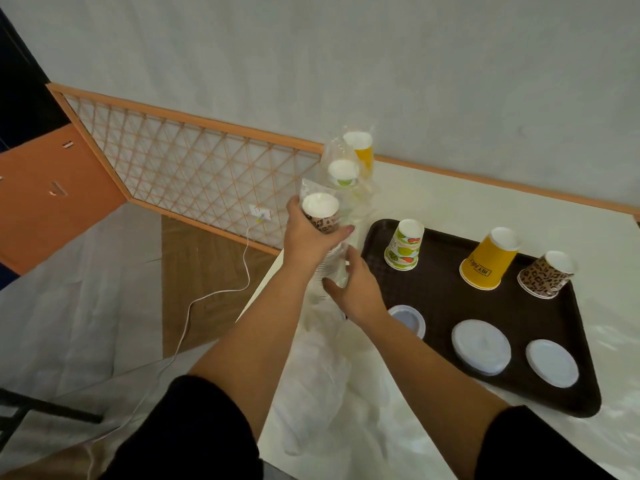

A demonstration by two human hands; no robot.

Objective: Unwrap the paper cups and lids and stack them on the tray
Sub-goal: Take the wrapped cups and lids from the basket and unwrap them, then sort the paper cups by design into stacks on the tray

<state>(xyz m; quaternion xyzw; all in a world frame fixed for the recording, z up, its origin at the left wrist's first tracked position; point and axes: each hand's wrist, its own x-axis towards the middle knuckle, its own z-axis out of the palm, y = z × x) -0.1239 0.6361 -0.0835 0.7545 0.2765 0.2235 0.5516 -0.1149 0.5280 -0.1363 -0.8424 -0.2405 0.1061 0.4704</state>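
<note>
My left hand (308, 237) grips the top of a wrapped stack of leopard-print cups (320, 216) at the table's left edge. My right hand (353, 289) holds the clear plastic wrap (332, 271) lower on the same stack. Behind it stand a wrapped stack of fruit-print cups (343, 174) and a wrapped stack of yellow cups (362, 148). On the dark brown tray (440, 299) stand a fruit-print cup (403, 244), a yellow cup (486, 259) and a leopard-print cup (545, 274), all upside down. In front of them lie three white lids (481, 346), (551, 362), (408, 318).
The white table (450, 192) has a wooden back edge against a grey wall. Crumpled plastic wrapping (318, 393) lies at the front left of the table. A lattice panel (194, 168) and a white cable (187, 313) are on the left, off the table.
</note>
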